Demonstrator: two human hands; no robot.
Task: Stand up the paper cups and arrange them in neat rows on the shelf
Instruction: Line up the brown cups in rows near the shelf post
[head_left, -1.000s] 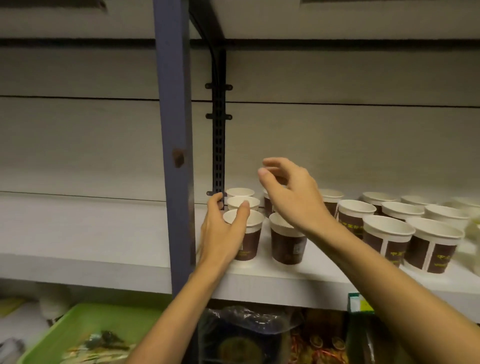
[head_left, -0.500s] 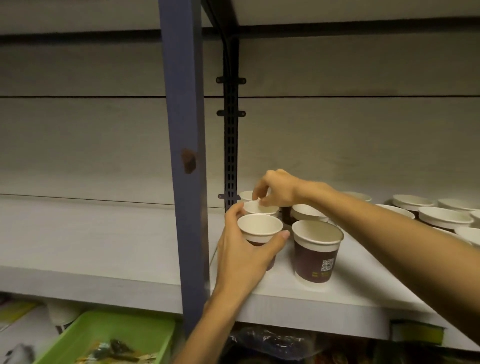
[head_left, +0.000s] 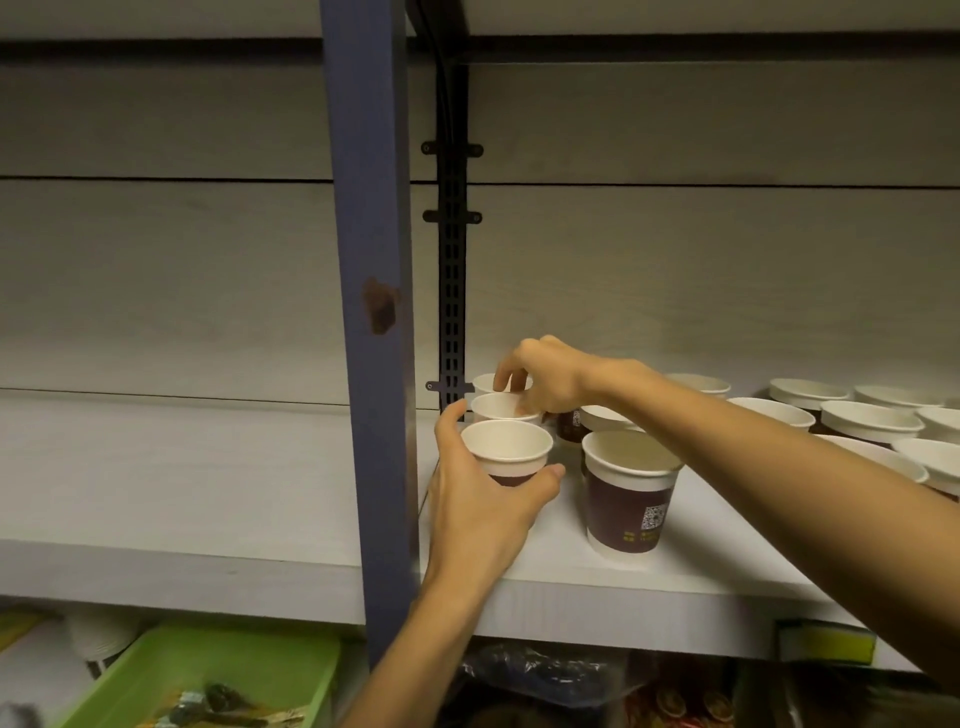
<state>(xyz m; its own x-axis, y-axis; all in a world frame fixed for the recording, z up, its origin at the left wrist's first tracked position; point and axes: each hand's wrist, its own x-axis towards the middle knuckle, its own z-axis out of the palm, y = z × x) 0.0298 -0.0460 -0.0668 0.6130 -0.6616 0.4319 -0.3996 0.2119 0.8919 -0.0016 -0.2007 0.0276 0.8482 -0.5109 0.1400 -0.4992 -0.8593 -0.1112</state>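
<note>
Brown-and-white paper cups stand upright on the pale shelf (head_left: 649, 582). My left hand (head_left: 483, 509) wraps around the front-left cup (head_left: 506, 449), thumb on its left side and fingers on its right. Behind it stands a second cup (head_left: 498, 408), and my right hand (head_left: 545, 379) reaches over and pinches that cup's rim on its right side. A third cup (head_left: 485, 382) sits at the back. One more cup (head_left: 631, 493) stands alone to the right of the held one. Several cups (head_left: 872, 423) stand further right in rows.
A blue upright post (head_left: 371, 312) rises just left of the cups, with a black slotted rail (head_left: 452, 291) on the back wall. Below the shelf lie a green tray (head_left: 208, 670), wrapped goods (head_left: 545, 675) and a yellow-green price tag (head_left: 826, 642).
The view moved closer and left. My left hand closed around the front-left cup. My right hand dropped from above the cups onto the rim of the cup behind it.
</note>
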